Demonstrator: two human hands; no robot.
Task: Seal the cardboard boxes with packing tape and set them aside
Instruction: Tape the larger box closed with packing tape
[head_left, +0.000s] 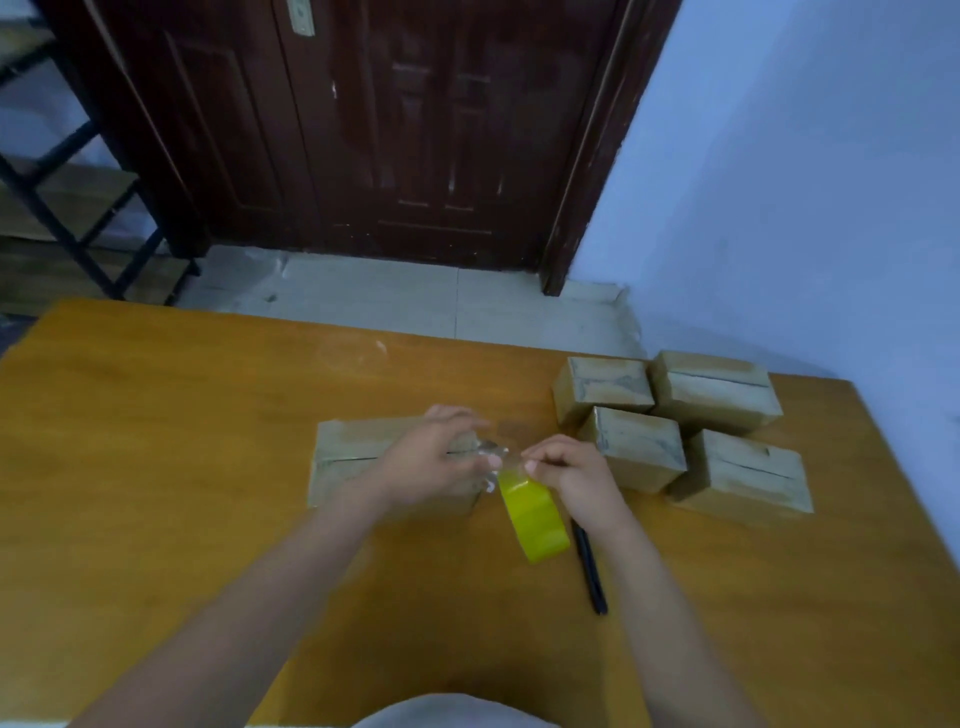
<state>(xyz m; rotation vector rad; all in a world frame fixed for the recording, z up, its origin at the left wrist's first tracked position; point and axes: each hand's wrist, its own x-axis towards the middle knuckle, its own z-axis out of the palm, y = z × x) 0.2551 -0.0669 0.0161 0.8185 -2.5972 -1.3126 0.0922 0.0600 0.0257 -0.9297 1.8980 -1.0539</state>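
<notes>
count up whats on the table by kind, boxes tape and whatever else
cardboard boxes: 5, one under the left hand, four grouped at the right
yellow tape roll: 1, held by the right hand
black pen: 1
total: 7

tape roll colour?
Yellow-green: the glossy round roll of packing tape beside the right hand, seen in the head view.
</notes>
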